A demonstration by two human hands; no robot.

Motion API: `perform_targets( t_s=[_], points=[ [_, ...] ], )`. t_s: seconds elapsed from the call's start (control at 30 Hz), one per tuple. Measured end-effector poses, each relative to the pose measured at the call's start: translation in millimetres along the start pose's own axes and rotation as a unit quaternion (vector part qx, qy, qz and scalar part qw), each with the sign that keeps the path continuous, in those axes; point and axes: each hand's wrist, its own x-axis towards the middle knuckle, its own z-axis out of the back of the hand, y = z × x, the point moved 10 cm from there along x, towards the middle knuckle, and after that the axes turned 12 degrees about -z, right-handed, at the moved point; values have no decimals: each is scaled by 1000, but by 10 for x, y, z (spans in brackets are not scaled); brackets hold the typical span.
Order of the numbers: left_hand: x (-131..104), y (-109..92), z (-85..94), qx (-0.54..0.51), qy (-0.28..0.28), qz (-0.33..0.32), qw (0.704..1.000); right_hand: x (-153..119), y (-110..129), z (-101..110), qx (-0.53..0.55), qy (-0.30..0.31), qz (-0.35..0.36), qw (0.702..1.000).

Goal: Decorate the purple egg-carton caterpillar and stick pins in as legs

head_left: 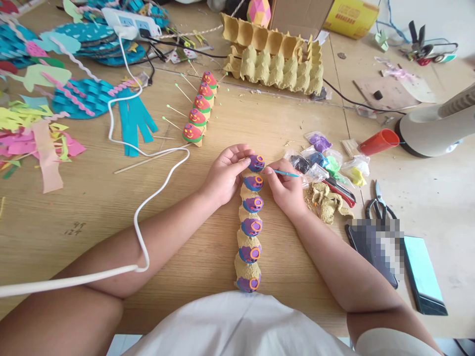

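Observation:
A strip cut from an egg carton (248, 242) lies lengthwise in front of me, with several humps covered in purple and blue clay and marked with orange rings. My left hand (227, 173) grips the far end, thumb and fingers around the last purple hump (256, 162). In my right hand (287, 190) a thin blue stick-like tool (286, 173) is pinched between thumb and finger. Its tip reaches the face of that same hump; whether it touches I cannot tell.
A red-faced egg-carton strip (198, 110) with stick antennae stands beyond my left hand. Bagged clay (315, 160), a red cutter (340, 192), scissors (379, 202) and phones (425, 272) lie to the right. A white cable (139, 232) crosses over my left forearm. Egg cartons (278, 64) sit behind.

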Motion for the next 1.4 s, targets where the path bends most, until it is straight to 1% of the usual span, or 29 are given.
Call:
perform_targets(
  t_s=[0.47, 0.77, 0.93, 1.17, 1.4],
  points=[
    [1, -2, -2, 2, 0, 2, 1000, 8, -8, -20, -3, 7, 1, 1000],
    [-7, -5, 6, -5, -8, 2, 1000, 3, -3, -10, 14, 3, 8, 1000],
    [-8, -3, 3, 5, 0, 1, 1000, 2, 12, -6, 22, 4, 11, 1000],
    [0, 6, 17, 3, 0, 3, 1000, 3, -42, -12, 12, 3, -9, 1000],
    [14, 16, 30, 2, 7, -3, 1000, 5, -41, -13, 9, 4, -7, 1000]
  ],
)
